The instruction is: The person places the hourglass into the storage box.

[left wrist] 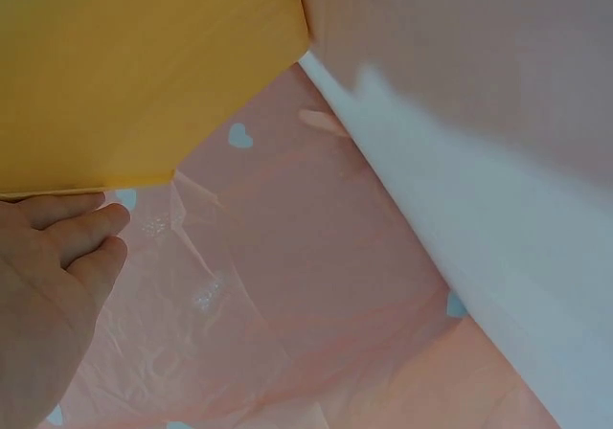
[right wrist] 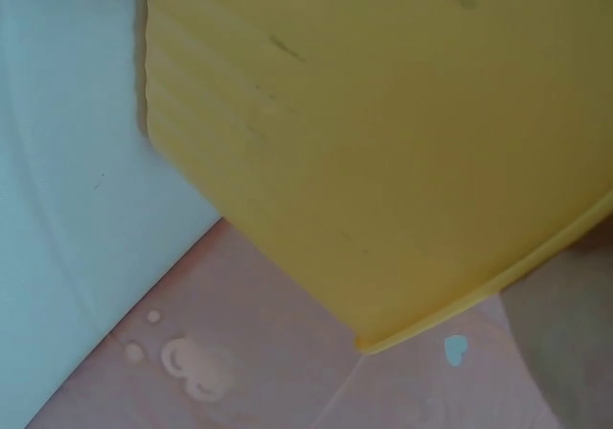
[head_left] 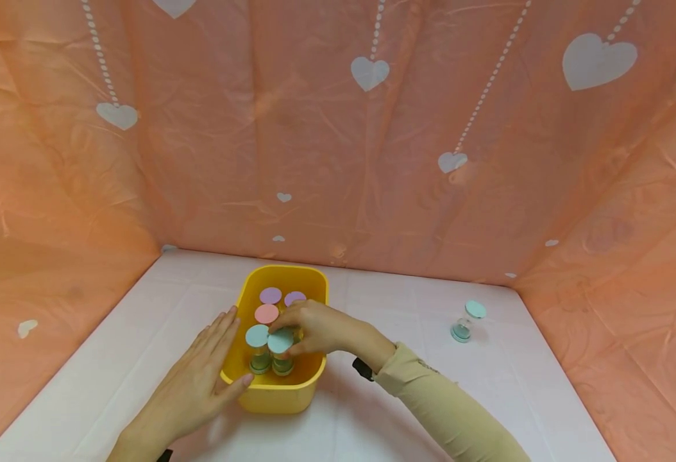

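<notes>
A yellow plastic bin (head_left: 280, 401) holds several small sand timers standing upright. My right hand (head_left: 326, 328) reaches over the bin's right side and pinches a sand timer with a light teal cap (head_left: 281, 341) between thumb and fingers. Right beside it stands another teal-capped sand timer (head_left: 258, 337). Farther back are a pink-capped timer (head_left: 266, 314) and two purple-capped ones (head_left: 270, 295), one partly behind my right hand. My left hand (head_left: 196, 372) lies along the bin's left rim, fingers straight and thumb at the near corner. In the left wrist view, its fingertips (left wrist: 101, 233) meet the rim.
One more teal-capped sand timer (head_left: 468, 321) stands on the white tabletop (head_left: 396, 308) to the right, apart from the bin. Orange-pink cloth with white hearts (head_left: 369, 74) hangs behind the table and along both sides.
</notes>
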The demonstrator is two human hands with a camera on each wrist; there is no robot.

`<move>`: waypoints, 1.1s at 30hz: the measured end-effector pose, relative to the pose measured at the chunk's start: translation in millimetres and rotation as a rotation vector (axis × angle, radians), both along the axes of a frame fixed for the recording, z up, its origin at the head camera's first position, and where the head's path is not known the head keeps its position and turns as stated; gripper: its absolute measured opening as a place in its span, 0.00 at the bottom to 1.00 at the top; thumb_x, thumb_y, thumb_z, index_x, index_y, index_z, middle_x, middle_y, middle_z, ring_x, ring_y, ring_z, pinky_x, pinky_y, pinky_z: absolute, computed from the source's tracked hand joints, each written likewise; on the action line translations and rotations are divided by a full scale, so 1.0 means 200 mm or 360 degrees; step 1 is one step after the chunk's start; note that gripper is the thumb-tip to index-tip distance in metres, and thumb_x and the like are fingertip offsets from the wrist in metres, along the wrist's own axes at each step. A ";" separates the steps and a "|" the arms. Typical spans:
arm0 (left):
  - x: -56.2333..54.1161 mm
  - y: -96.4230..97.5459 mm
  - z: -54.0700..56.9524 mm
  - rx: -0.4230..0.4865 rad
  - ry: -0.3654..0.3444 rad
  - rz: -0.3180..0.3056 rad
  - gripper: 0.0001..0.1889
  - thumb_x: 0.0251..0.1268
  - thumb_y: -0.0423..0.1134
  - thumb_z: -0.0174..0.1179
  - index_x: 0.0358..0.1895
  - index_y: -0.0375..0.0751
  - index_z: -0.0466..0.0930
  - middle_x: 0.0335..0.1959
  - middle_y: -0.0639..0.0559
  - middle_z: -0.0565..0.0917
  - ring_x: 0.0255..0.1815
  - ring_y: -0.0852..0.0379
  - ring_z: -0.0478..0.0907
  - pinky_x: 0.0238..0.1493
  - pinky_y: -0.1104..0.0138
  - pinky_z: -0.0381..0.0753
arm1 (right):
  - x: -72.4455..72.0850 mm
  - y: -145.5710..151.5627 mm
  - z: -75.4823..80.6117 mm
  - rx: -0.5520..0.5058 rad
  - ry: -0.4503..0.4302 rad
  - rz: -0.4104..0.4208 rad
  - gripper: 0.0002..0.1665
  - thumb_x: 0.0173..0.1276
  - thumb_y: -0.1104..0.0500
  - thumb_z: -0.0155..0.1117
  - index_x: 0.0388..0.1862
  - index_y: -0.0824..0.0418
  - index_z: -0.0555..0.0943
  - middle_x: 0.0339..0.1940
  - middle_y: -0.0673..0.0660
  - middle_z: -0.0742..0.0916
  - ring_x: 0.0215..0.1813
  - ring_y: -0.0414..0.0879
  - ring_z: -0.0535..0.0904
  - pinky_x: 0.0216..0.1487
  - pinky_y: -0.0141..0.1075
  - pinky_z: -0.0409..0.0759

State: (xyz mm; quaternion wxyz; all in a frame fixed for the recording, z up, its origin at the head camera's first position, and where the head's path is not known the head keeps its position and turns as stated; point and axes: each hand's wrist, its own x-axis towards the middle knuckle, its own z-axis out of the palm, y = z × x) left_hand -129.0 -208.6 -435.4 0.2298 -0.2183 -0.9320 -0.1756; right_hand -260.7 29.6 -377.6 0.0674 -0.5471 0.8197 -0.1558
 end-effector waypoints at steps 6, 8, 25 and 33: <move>0.00 0.00 0.00 -0.0003 -0.0002 -0.0001 0.47 0.71 0.56 0.65 0.80 0.28 0.57 0.83 0.35 0.55 0.81 0.35 0.57 0.80 0.76 0.30 | 0.00 -0.01 0.00 0.0052 0.0028 -0.0008 0.24 0.62 0.55 0.81 0.57 0.56 0.88 0.55 0.44 0.90 0.56 0.39 0.79 0.63 0.23 0.73; 0.00 0.00 0.00 -0.0005 0.0000 -0.0002 0.47 0.71 0.56 0.65 0.80 0.28 0.57 0.83 0.35 0.55 0.81 0.35 0.57 0.80 0.76 0.29 | 0.01 -0.01 0.01 0.0070 0.0037 -0.0014 0.24 0.62 0.55 0.81 0.57 0.56 0.88 0.55 0.44 0.90 0.57 0.39 0.79 0.64 0.23 0.73; 0.00 0.01 0.00 0.0004 0.0011 -0.0013 0.47 0.71 0.55 0.65 0.80 0.27 0.57 0.83 0.34 0.56 0.81 0.35 0.58 0.80 0.76 0.29 | 0.00 -0.01 0.00 0.0077 0.0053 -0.0019 0.23 0.62 0.56 0.81 0.56 0.57 0.88 0.53 0.45 0.90 0.55 0.37 0.81 0.62 0.21 0.74; 0.00 0.01 0.00 0.0003 0.0013 -0.0011 0.46 0.71 0.55 0.65 0.80 0.27 0.58 0.83 0.35 0.55 0.81 0.35 0.58 0.80 0.76 0.29 | 0.01 0.01 0.02 0.0015 0.0034 -0.0002 0.22 0.63 0.57 0.80 0.56 0.58 0.88 0.54 0.46 0.90 0.56 0.38 0.82 0.63 0.23 0.75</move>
